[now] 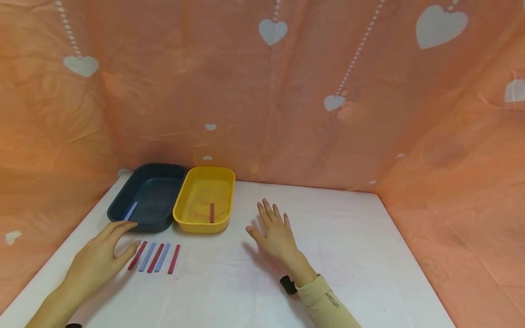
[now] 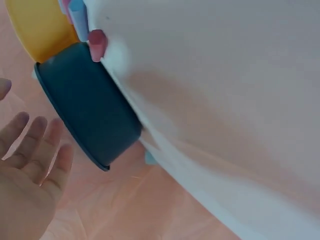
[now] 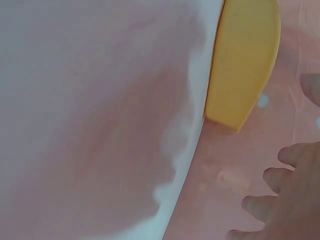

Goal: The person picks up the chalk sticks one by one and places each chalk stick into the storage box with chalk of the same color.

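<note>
My left hand [image 1: 96, 255] holds nothing, its thumb and fingers parted; in the head view the fingertips overlap the near rim of a dark blue tray [image 1: 160, 193]. A light blue stick [image 1: 131, 211], chalk-like, lies in that tray. Beside it stands a yellow tray [image 1: 205, 187] with one dark red stick [image 1: 212, 213] inside. In front of the trays is a row of sticks, red and blue by turns, from a red stick [image 1: 137, 255] near my left thumb to another red stick [image 1: 174, 259] at the right. My right hand [image 1: 279, 237], fingers spread and holding nothing, is right of the yellow tray.
White cloth [image 1: 348, 255] covers the table, with faint coloured smudges near the middle. An orange curtain [image 1: 246, 91] with white hearts encloses the back and both sides. Both trays stand close to the back curtain at the left.
</note>
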`<state>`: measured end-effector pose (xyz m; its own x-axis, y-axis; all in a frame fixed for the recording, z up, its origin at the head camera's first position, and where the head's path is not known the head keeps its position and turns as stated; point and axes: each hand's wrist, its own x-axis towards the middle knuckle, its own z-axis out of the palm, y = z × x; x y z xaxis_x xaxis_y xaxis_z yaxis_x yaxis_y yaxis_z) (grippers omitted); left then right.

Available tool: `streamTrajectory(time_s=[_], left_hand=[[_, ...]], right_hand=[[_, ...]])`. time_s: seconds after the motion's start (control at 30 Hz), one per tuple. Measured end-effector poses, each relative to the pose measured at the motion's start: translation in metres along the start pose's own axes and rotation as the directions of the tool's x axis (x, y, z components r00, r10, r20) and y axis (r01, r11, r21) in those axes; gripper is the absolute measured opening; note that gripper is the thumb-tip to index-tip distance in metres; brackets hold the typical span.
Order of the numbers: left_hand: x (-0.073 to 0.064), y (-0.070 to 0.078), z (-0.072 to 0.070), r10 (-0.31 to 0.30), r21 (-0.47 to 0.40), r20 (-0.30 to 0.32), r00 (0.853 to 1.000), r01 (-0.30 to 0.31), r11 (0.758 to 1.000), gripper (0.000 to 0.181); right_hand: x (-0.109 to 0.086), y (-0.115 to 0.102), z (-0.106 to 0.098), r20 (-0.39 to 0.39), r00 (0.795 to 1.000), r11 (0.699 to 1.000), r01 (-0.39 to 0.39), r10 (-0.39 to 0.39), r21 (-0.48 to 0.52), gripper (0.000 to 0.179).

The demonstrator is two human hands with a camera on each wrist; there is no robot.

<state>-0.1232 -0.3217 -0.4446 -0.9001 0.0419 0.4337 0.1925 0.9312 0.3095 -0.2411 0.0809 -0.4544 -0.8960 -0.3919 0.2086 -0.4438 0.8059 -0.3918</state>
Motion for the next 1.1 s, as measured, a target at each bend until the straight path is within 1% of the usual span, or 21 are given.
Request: streamTrajectory(time_s=[0.07, 0.13, 0.2, 0.27, 0.33, 0.4, 0.5, 0.67, 0.8, 0.87, 0.93, 1.03, 1.1], left_hand=[[-0.001, -0.003, 0.001, -0.002, -0.024, -0.034, 0.999, 0.001, 1.0, 0.048], [-0.002, -0.007, 0.002, -0.005, -0.053, -0.041, 0.999, 0.003, 0.999, 0.043], [-0.001, -0.009, 0.002, -0.025, -0.083, -0.002, 1.0, 0.025, 0.996, 0.038], [0.001, -0.012, 0.002, -0.054, -0.121, 0.07, 0.996, 0.062, 0.991, 0.034], [0.003, -0.015, 0.003, -0.079, -0.15, 0.139, 0.987, 0.1, 0.984, 0.031], [0.006, -0.018, 0.004, -0.092, -0.162, 0.191, 0.977, 0.123, 0.979, 0.03], [0.008, -0.02, 0.006, -0.1, -0.176, 0.24, 0.966, 0.144, 0.974, 0.029], [0.012, -0.023, 0.009, -0.109, -0.192, 0.338, 0.935, 0.182, 0.964, 0.032], [0.017, -0.024, 0.012, -0.1, -0.195, 0.383, 0.918, 0.186, 0.963, 0.033], [0.018, -0.024, 0.013, -0.095, -0.195, 0.396, 0.913, 0.185, 0.963, 0.033], [0.02, -0.025, 0.014, -0.096, -0.193, 0.417, 0.904, 0.191, 0.962, 0.033], [0.022, -0.027, 0.016, -0.093, -0.192, 0.438, 0.894, 0.194, 0.962, 0.034], [0.023, -0.027, 0.016, -0.092, -0.192, 0.45, 0.888, 0.197, 0.961, 0.034]], right_hand=[[0.006, -0.007, 0.004, 0.017, 1.0, 1.0, 0.009, -0.009, 0.002, 0.08], [0.012, -0.014, 0.008, 0.041, 0.999, 1.0, 0.01, -0.01, 0.002, 0.081], [0.017, -0.019, 0.012, 0.052, 0.998, 1.0, 0.021, -0.021, 0.003, 0.081], [0.023, -0.024, 0.015, 0.059, 0.998, 1.0, 0.031, -0.031, 0.002, 0.08], [0.027, -0.03, 0.018, 0.067, 0.997, 0.999, 0.035, -0.035, 0.004, 0.08], [0.031, -0.034, 0.022, 0.077, 0.996, 0.999, 0.035, -0.035, 0.003, 0.08], [0.036, -0.042, 0.026, 0.097, 0.995, 1.0, 0.025, -0.025, 0.005, 0.079], [0.044, -0.049, 0.033, 0.118, 0.993, 1.0, 0.02, -0.021, 0.008, 0.08], [0.048, -0.053, 0.037, 0.124, 0.992, 1.0, 0.011, -0.013, 0.014, 0.081], [0.05, -0.054, 0.04, 0.119, 0.993, 1.0, 0.011, -0.013, 0.013, 0.081], [0.052, -0.055, 0.042, 0.12, 0.993, 1.0, 0.013, -0.013, 0.007, 0.082], [0.054, -0.058, 0.043, 0.126, 0.992, 1.0, 0.016, -0.016, -0.002, 0.084], [0.054, -0.06, 0.043, 0.131, 0.991, 1.0, 0.013, -0.014, 0.009, 0.085]])
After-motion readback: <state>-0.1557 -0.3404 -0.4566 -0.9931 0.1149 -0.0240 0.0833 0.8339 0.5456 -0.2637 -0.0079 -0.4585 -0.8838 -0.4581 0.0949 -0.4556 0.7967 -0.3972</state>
